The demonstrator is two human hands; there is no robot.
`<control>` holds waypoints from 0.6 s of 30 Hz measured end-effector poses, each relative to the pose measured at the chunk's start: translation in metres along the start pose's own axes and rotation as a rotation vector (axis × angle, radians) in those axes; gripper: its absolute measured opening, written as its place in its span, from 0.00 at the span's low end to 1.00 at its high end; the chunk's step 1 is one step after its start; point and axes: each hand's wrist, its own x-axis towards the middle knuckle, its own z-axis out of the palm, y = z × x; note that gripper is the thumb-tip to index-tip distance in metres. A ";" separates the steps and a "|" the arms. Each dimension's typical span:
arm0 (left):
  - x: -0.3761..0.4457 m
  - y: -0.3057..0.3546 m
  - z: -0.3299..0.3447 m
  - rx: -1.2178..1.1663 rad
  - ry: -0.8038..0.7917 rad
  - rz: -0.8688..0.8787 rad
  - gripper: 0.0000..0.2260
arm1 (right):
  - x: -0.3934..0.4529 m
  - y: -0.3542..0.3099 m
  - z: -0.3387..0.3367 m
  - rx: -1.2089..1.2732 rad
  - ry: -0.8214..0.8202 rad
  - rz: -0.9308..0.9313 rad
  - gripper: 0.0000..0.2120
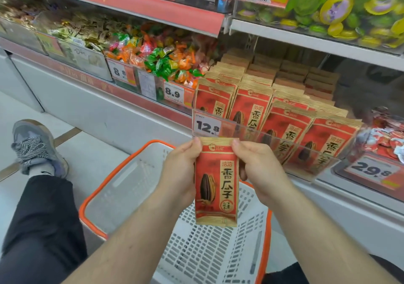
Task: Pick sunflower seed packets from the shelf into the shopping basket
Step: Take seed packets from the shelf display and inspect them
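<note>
The flat foil seed packet is red with gold bands at both ends, a black-striped seed and dark lettering. Packets on the shelf carry the same red and gold. The perforated plastic basket is white with an orange rim. Wrapped sweets are green, orange and red. The laced shoe is grey with zigzag laces; the trouser leg is black.

Both hands hold 1 red sunflower seed packet upright above the white, orange-rimmed shopping basket, the left hand gripping its left edge, the right hand pinching the top right corner. Behind, more packets stand in rows on the shelf behind a clear divider tagged 12.8. Wrapped candies fill the bins to the left
</note>
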 end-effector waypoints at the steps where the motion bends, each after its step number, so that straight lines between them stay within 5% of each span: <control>1: 0.000 -0.002 -0.002 0.000 -0.011 -0.006 0.17 | 0.000 0.002 0.000 0.006 0.000 0.006 0.20; 13: 0.010 -0.012 -0.009 0.087 0.045 -0.043 0.17 | 0.000 0.014 -0.013 -0.295 -0.153 -0.023 0.22; 18: 0.011 -0.015 -0.010 0.158 0.024 -0.067 0.16 | 0.006 0.016 -0.016 -0.197 -0.106 -0.036 0.23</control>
